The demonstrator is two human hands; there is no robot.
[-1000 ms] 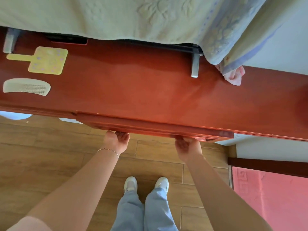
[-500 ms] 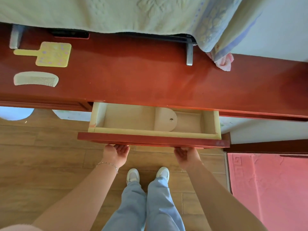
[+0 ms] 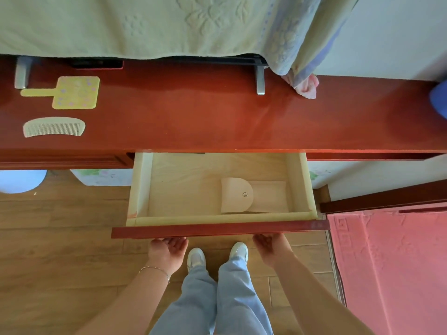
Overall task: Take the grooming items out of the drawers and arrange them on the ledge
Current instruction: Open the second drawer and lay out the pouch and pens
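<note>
The drawer [image 3: 220,228] under the red wooden ledge [image 3: 193,117] stands pulled far out. Inside it, toward the right, lies a beige snap-flap pouch [image 3: 251,195]. My left hand [image 3: 167,252] and my right hand [image 3: 272,247] are palm-up under the drawer's red front, fingers hooked beneath its lower edge. On the ledge at the far left lie a yellow hand mirror [image 3: 72,93] and, nearer me, a pale comb [image 3: 54,126].
A green and blue cloth [image 3: 169,22] drapes over something on metal feet [image 3: 260,79] at the ledge's back. A blue object [image 3: 439,97] shows at the ledge's right edge. A pink mat [image 3: 391,262] lies on the floor at right, a blue stool [image 3: 19,181] at left.
The drawer went from closed to pulled far out, both hands drawing its front toward me. The pouch inside came into full view.
</note>
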